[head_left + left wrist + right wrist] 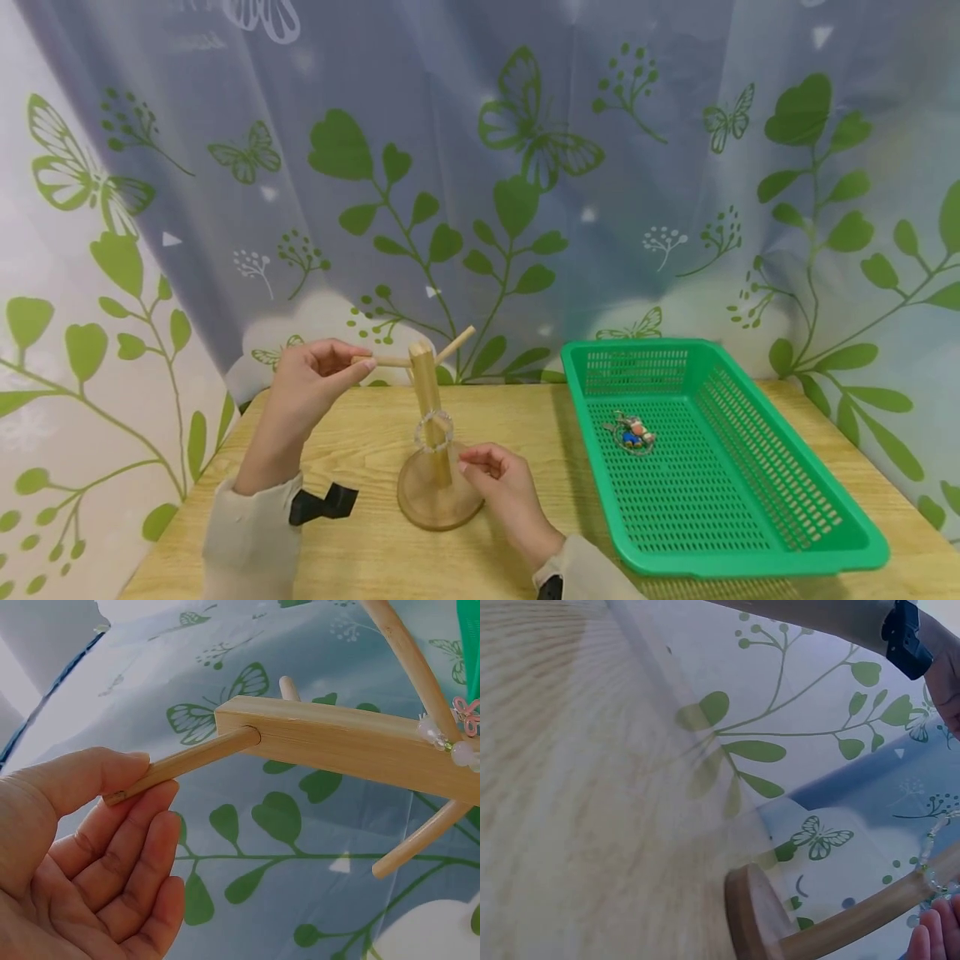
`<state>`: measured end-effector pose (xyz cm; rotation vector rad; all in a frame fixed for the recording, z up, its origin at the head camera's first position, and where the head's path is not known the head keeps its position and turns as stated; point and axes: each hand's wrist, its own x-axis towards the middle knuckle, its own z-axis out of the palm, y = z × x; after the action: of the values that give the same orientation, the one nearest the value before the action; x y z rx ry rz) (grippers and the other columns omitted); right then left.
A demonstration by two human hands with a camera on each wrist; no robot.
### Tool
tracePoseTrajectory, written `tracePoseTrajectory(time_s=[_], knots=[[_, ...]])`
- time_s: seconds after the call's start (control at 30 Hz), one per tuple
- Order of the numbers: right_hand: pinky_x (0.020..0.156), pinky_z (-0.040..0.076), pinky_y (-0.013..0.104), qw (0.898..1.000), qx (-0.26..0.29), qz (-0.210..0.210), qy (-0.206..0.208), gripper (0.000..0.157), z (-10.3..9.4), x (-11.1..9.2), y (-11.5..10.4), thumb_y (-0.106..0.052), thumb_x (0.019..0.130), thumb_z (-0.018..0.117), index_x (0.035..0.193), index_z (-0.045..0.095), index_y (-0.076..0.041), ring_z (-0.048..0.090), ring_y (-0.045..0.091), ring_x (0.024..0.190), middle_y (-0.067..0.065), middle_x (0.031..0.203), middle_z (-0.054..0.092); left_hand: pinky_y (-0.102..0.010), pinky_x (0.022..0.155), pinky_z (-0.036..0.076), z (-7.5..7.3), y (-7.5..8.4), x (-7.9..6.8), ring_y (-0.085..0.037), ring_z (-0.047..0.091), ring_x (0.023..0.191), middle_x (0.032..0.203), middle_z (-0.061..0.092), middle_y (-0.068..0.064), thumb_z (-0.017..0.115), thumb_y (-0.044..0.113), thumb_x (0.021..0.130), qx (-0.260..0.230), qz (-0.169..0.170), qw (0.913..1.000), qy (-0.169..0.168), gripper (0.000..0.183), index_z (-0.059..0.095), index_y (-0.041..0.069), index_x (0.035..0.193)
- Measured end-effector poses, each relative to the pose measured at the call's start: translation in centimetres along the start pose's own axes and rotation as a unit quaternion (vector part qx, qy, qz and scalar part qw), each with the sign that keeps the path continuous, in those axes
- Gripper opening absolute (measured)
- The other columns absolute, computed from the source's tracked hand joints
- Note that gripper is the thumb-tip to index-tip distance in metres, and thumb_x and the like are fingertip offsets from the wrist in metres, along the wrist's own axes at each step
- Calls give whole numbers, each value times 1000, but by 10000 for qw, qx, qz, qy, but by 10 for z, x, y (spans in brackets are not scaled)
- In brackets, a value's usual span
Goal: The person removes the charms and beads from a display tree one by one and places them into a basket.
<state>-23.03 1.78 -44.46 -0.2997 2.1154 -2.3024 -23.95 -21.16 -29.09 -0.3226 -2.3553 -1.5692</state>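
A wooden stand with a square post (425, 392) and round base (416, 500) stands upright on the table. My left hand (311, 379) pinches the outer end of an upper peg (195, 760) between thumb and fingertips; the peg's other end sits in the post. A clear beaded bracelet (450, 427) hangs around a lower part of the stand. In the left wrist view the bracelet (462, 754) shows a pink charm. My right hand (513, 493) is just right of the post, below the bracelet, fingers loosely bent with nothing between them.
A green plastic basket (600, 517) stands on the right of the wooden table (352, 567). Inside lies a small keychain (636, 433) with a colourful figure. Another peg (456, 342) juts up right from the post. A patterned curtain (450, 125) hangs behind.
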Motion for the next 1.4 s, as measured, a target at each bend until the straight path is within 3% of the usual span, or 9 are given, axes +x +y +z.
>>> tracePoseTrajectory(time_s=[0.2, 0.43, 0.83, 1.13, 1.4], knots=[[78, 50, 22, 9996, 155, -197, 126, 20, 4, 7, -5, -1, 87, 64, 104, 63, 9, 61, 16, 87, 22, 104, 64, -28, 71, 47, 1, -1, -4, -13, 60, 79, 81, 68, 9, 72, 27, 84, -243, -155, 9996, 77, 27, 70, 2, 95], [79, 50, 21, 9984, 245, -337, 387, 25, 7, 16, -5, -3, 85, 66, 107, 63, 8, 61, 16, 90, 20, 105, 65, -27, 73, 45, 3, -1, -6, -12, 58, 81, 78, 67, 11, 73, 26, 84, -456, -193, 9985, 218, 22, 72, 5, 91], [78, 49, 19, 9989, 123, -453, 59, 31, 12, 21, -9, -7, 86, 68, 113, 64, 7, 63, 18, 93, 20, 108, 66, -27, 70, 45, 3, -1, -9, -12, 58, 78, 76, 64, 9, 71, 20, 86, -640, -85, 9973, 352, 18, 73, 4, 92], [76, 49, 19, 9975, 77, -694, 104, 29, 19, 25, -8, -4, 85, 69, 110, 64, 9, 63, 13, 87, 21, 105, 66, -28, 72, 45, 3, -2, -9, -12, 57, 79, 76, 63, 9, 72, 23, 85, -612, -199, 9972, 384, 17, 73, 7, 91], [71, 49, 18, 9983, 125, -522, 216, 22, 19, 26, -8, -4, 84, 70, 102, 65, 7, 59, 11, 79, 16, 98, 66, -27, 70, 46, 6, -3, -7, -14, 59, 77, 74, 64, 8, 72, 22, 85, -557, -39, 9977, 392, 20, 72, 3, 92]])
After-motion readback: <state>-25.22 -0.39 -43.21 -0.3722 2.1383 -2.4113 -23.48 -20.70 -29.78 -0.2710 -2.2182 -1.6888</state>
